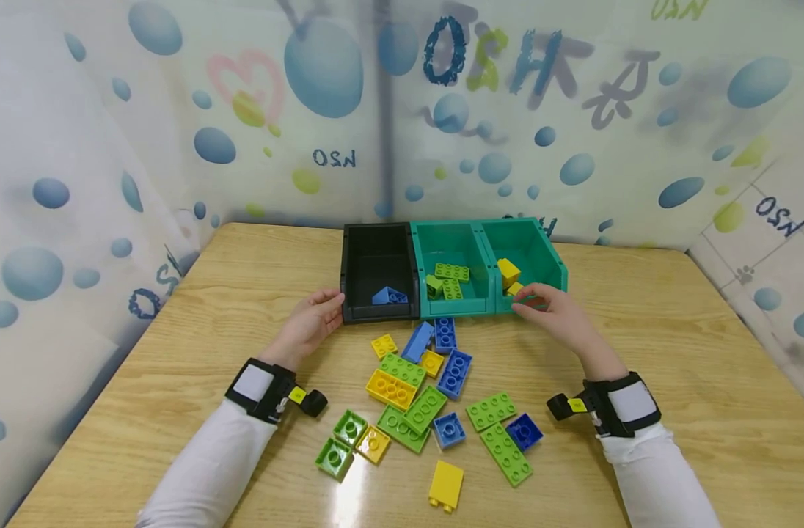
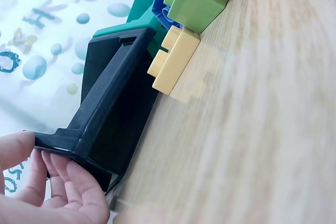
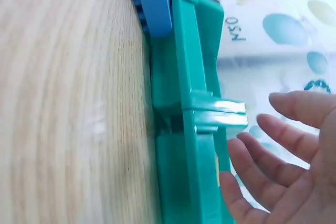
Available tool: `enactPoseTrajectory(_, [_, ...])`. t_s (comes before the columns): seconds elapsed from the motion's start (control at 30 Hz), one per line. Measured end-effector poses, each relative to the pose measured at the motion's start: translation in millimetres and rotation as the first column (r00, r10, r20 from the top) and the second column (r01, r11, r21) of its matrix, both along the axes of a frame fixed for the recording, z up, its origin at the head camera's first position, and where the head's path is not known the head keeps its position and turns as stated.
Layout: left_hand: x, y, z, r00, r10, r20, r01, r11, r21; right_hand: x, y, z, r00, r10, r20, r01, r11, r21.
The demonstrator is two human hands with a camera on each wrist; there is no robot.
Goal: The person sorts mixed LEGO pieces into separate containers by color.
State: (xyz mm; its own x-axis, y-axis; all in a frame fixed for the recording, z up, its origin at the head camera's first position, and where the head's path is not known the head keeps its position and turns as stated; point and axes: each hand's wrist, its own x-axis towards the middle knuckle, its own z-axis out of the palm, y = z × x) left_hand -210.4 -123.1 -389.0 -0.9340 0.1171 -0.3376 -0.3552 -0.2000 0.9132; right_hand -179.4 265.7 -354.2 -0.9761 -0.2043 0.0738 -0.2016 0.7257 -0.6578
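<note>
Pinching blk bin at front L corner w/ L hand; hovering by R grn bin, near yel bricks, w/ R hand loosely spread.

Black bin, teal bins

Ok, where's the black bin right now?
In the head view, the black bin stands just left of the middle teal bin, with the left hand at its near left corner.

Blk bin w/ blue bricks
</note>
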Motion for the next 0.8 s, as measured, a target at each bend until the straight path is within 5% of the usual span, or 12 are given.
enactPoseTrajectory(0.27, [0.5,-0.3,-1.0,1.0,-0.017,-0.018,0.017,1.0,-0.022,25.6,-7.1,-0.8,0.983,0.175,0.055,-0.177,0.983,0.049])
enactPoseTrajectory(0.57, [0.3,-1.3,-1.6,0.999,-0.024,-0.028,0.023,0.999,-0.03,45.3,-10.6,3.6,0.928,0.366,0.074,-0.372,0.924,0.089])
enactPoseTrajectory(0.8, [0.4,-1.6,-1.9,0.999,-0.029,-0.026,0.028,0.999,-0.034,60.5,-15.9,13.2,0.865,0.448,0.225,-0.486,0.86,0.155])
